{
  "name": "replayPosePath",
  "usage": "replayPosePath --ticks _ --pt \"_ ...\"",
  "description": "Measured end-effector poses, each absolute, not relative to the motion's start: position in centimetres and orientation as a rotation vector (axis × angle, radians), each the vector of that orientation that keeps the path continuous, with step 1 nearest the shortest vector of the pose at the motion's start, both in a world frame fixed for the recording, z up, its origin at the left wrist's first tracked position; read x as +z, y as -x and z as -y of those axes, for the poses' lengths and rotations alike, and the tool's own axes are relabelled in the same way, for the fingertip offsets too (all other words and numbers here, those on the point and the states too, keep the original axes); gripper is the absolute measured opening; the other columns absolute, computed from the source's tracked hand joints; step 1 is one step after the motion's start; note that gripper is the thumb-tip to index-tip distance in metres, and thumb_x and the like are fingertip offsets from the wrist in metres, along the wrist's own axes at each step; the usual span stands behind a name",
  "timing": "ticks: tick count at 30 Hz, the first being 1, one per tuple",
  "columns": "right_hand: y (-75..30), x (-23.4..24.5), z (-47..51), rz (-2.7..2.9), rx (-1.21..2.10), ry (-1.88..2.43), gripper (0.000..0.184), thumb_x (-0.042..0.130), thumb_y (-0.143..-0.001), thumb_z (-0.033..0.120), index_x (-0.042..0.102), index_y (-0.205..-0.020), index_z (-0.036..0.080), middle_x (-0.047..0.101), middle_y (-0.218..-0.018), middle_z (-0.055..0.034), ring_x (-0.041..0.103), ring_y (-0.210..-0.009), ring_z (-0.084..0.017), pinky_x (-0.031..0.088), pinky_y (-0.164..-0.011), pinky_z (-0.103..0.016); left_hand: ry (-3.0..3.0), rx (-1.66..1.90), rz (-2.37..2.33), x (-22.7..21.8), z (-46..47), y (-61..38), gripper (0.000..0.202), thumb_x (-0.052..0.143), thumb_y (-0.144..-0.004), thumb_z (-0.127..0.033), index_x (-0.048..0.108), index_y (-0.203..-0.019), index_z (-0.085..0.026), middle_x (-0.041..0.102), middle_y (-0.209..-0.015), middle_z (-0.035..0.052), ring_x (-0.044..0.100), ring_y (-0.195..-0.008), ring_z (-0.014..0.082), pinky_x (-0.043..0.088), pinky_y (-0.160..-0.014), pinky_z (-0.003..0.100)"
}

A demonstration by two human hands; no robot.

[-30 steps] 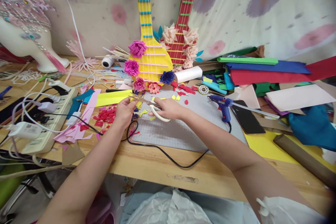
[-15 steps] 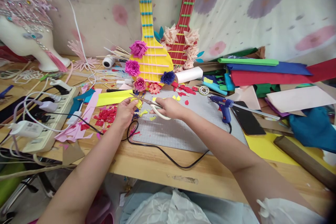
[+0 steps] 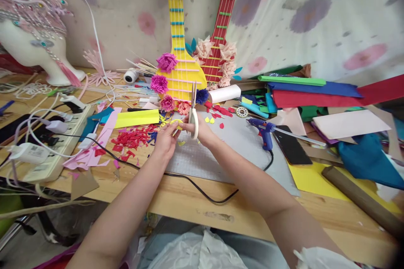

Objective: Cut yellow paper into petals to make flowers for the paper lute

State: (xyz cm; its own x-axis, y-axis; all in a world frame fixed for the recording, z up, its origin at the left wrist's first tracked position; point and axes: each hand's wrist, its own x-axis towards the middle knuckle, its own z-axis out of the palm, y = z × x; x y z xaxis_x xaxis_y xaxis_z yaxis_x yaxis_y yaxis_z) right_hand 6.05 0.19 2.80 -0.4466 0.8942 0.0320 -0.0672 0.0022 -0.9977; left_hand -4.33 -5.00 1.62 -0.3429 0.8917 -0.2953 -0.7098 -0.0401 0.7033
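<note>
My right hand (image 3: 202, 129) grips white-handled scissors (image 3: 193, 111), whose blades point up and away toward the yellow paper guitar (image 3: 179, 73). My left hand (image 3: 166, 138) pinches a small yellow paper piece (image 3: 176, 122) that both hands meet on, just over the left edge of the grey cutting mat (image 3: 233, 151). Red paper scraps (image 3: 134, 138) lie to the left of my left hand. A folded yellow paper strip (image 3: 137, 118) rests beyond them.
A blue glue gun (image 3: 263, 130) and a black phone (image 3: 292, 148) lie right of the hands, its black cord (image 3: 202, 191) looping along the wooden table (image 3: 240, 210) edge. A power strip (image 3: 47, 143) with plugs sits left. Stacked coloured paper sheets (image 3: 315, 92) fill the right; a red paper guitar (image 3: 221, 46) leans behind.
The scissors have swung from lying flat, pointing left, to standing with blades up. My left hand moved right to meet the right hand over the yellow piece.
</note>
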Motion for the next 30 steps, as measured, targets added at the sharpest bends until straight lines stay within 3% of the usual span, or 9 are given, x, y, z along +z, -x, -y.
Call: replayPosePath --ticks 11,21,26,30 --pt "-7.1 3.0 -0.7 1.483 1.521 0.967 0.047 0.076 -0.049 0.031 0.041 -0.078 0.020 0.055 -0.072 0.0033 0.055 -0.065 -0.012 0.046 -0.062 -0.029 -0.253 1.505 -0.943 1.9 5.0 4.4 0.011 0.071 -0.063 -0.013 0.065 -0.072 -0.016 0.065 -0.069 -0.0029 0.055 -0.059 0.0034 0.046 -0.065 0.017" --pt "-8.7 3.4 -1.7 1.659 1.443 0.956 0.041 0.075 -0.051 0.028 0.044 -0.076 0.019 0.053 -0.071 0.0039 0.051 -0.064 -0.010 0.044 -0.062 -0.027 -0.657 1.392 -1.182 2.0 4.2 5.9 0.029 0.082 -0.044 -0.026 0.067 -0.067 -0.016 0.066 -0.070 -0.0003 0.058 -0.069 0.0100 0.046 -0.071 0.024" --pt "-9.4 3.7 -1.7 1.673 1.499 0.901 0.041 0.078 -0.051 0.026 0.044 -0.075 0.019 0.054 -0.069 0.0044 0.052 -0.062 -0.009 0.044 -0.061 -0.025 -0.887 1.357 -1.303 2.2 3.8 6.1 0.029 0.082 -0.045 -0.033 0.067 -0.065 -0.017 0.066 -0.069 0.0011 0.057 -0.065 0.0121 0.045 -0.072 0.028" --pt "-9.9 3.6 -1.8 1.536 1.716 0.817 0.035 0.077 -0.057 0.031 0.049 -0.075 0.018 0.055 -0.064 0.0037 0.054 -0.059 -0.010 0.047 -0.061 -0.025 -1.144 1.421 -1.233 2.3 3.4 6.3 0.026 0.080 -0.050 -0.036 0.066 -0.063 -0.018 0.065 -0.078 0.0018 0.059 -0.076 0.0149 0.045 -0.079 0.031"
